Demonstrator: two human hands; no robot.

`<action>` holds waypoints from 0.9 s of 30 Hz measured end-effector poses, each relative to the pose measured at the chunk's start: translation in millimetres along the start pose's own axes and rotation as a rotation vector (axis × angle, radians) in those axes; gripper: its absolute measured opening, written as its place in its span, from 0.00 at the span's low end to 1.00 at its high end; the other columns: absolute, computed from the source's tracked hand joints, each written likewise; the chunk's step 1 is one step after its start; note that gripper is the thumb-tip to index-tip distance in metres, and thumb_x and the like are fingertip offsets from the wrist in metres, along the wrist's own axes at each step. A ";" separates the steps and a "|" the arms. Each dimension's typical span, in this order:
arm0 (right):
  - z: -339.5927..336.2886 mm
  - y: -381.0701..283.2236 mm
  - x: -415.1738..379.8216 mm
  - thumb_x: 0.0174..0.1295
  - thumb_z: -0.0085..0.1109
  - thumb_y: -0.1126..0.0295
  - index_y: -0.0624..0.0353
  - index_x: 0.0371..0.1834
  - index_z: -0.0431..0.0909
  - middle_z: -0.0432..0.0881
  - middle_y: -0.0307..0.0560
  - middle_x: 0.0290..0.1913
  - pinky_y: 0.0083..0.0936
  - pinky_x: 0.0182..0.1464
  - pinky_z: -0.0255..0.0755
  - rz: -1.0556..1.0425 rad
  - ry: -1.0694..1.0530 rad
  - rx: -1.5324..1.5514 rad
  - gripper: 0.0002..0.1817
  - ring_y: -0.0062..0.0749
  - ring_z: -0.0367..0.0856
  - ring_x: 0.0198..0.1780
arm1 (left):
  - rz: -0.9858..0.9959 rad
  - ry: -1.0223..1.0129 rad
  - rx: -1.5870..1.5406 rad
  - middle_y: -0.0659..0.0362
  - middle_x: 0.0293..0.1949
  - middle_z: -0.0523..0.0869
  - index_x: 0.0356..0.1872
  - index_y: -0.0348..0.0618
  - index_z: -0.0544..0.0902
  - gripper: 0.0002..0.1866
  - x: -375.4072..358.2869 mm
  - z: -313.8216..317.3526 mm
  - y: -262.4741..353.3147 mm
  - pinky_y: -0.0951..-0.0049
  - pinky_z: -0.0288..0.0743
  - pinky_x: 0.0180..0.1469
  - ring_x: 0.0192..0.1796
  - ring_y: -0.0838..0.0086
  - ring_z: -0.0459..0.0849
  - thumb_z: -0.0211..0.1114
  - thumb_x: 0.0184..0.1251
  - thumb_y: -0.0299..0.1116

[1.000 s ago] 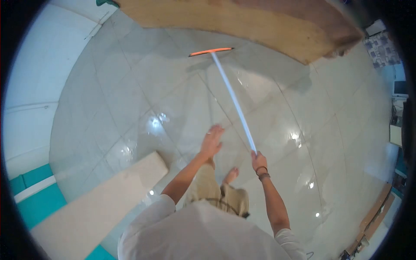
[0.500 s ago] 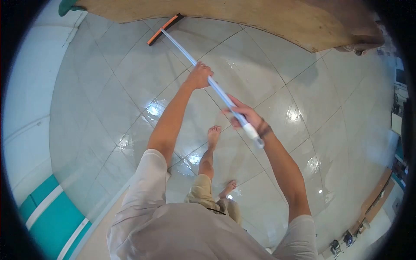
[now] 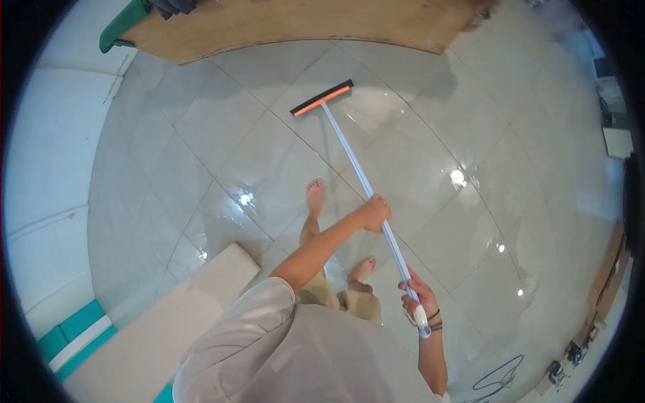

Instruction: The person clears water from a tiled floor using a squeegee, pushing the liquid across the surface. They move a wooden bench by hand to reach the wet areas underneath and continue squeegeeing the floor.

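A floor squeegee (image 3: pixel 346 144) with a pale blue pole stretches from my body out across the tiles. Its orange and black head (image 3: pixel 322 99) rests on the wet floor, short of the wooden board. My left hand (image 3: pixel 373 213) is wrapped round the middle of the pole. Lower down, my right hand (image 3: pixel 418 294) grips the pole close to its white end cap, with dark bands on that wrist. Both of my bare feet stand on the tiles left of the pole.
Wet, shiny tiles (image 3: pixel 168 174) surround me. A wooden board (image 3: pixel 302 23) runs across the far side, with something green (image 3: pixel 124 27) at its left end. A beige slab (image 3: pixel 168 316) lies at lower left. A thin dark cable (image 3: pixel 498 381) loops at lower right.
The squeegee head has come back toward me and right, away from the board. Both hands have drawn nearer my body and to the right, still holding the pole.
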State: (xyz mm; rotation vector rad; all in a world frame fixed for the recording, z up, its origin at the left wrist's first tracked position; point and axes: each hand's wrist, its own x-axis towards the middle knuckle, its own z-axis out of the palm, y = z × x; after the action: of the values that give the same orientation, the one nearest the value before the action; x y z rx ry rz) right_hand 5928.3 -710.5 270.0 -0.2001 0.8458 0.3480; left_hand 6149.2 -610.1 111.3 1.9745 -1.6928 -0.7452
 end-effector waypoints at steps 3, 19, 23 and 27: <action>-59.6 49.3 -106.9 0.58 0.45 0.72 0.53 0.60 0.53 0.70 0.45 0.31 0.11 0.09 0.58 -0.030 0.116 0.072 0.26 0.16 0.60 0.09 | 0.070 -0.090 -0.028 0.61 0.19 0.77 0.12 0.51 0.76 0.09 -1.5 78.5 110.6 0.65 0.60 0.41 0.32 0.66 0.75 0.64 0.29 0.41; -200.5 256.6 -404.5 0.52 0.48 0.63 0.54 0.57 0.58 0.72 0.45 0.27 0.24 0.13 0.60 -0.069 0.511 0.012 0.27 0.23 0.61 0.11 | 0.420 -0.106 -0.350 0.60 0.15 0.72 0.10 0.48 0.72 0.07 -70.1 260.4 446.7 0.64 0.61 0.38 0.30 0.65 0.72 0.61 0.24 0.34; -212.8 194.7 -285.3 0.54 0.45 0.74 0.55 0.63 0.50 0.69 0.41 0.26 0.10 0.10 0.56 -0.173 0.240 0.108 0.31 0.13 0.60 0.11 | 0.301 -0.009 -0.095 0.56 0.17 0.73 0.10 0.48 0.72 0.04 -35.8 237.5 321.2 0.63 0.64 0.38 0.28 0.62 0.72 0.58 0.33 0.31; -203.3 101.5 -103.6 0.54 0.45 0.73 0.62 0.61 0.54 0.69 0.38 0.34 0.08 0.31 0.64 -0.410 -0.032 -0.171 0.28 0.15 0.68 0.29 | 0.031 0.134 0.209 0.51 0.23 0.75 0.13 0.44 0.74 0.01 19.3 171.5 147.1 0.62 0.69 0.39 0.32 0.57 0.76 0.58 0.36 0.26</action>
State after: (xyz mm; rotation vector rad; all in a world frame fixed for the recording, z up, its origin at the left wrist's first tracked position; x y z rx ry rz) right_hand 5685.2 -702.3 213.2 -0.5169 0.7231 0.0381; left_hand 5929.3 -649.2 72.0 2.0798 -1.7769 -0.4281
